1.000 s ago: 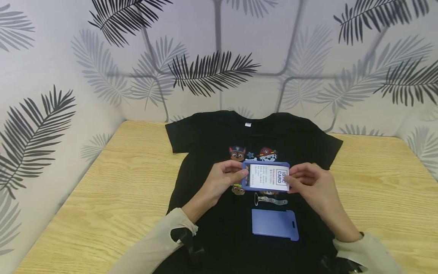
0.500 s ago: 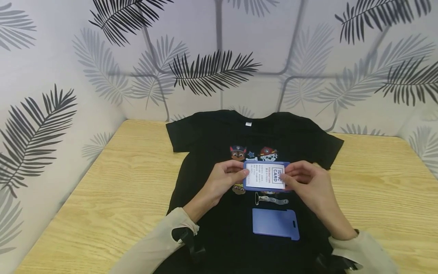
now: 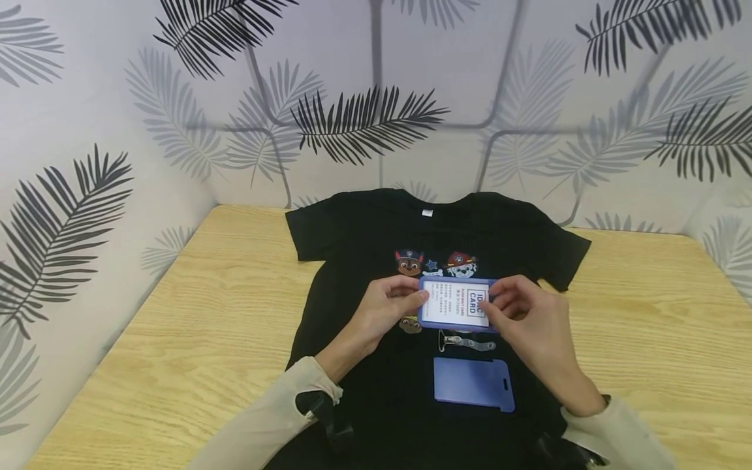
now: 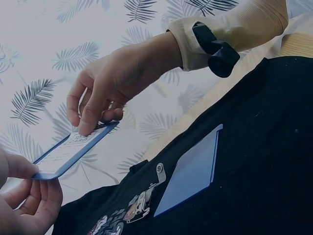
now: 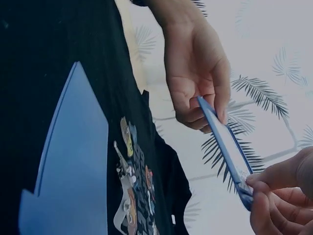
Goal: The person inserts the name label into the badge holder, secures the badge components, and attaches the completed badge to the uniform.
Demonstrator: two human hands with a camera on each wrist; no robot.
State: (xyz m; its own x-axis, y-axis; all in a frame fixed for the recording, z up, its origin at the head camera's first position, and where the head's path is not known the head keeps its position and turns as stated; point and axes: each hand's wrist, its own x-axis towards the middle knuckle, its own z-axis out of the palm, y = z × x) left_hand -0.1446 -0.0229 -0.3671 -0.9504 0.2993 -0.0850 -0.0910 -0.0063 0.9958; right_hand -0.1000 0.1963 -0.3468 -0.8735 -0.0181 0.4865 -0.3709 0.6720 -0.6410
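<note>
A blue card holder frame with a white printed ID card lying in it is held above the shirt, tilted in both wrist views. My left hand pinches its left end, thumb on the front and fingers behind. At the other end my right hand grips the holder, its thumb pressing on the card's printed face. Below, a blue cover piece with a slot lies on the black T-shirt. Between cover and holder rests a badge clip with a clear strap and metal end.
The T-shirt is spread over a light wooden table, collar toward the back. Cartoon dog prints show on its chest, partly hidden by the holder. A leaf-patterned backdrop rises behind and beside the table.
The card has slid left in the holder, filling the gap at its left end. My right thumb moved left with it; my left hand has stayed nearly still.
</note>
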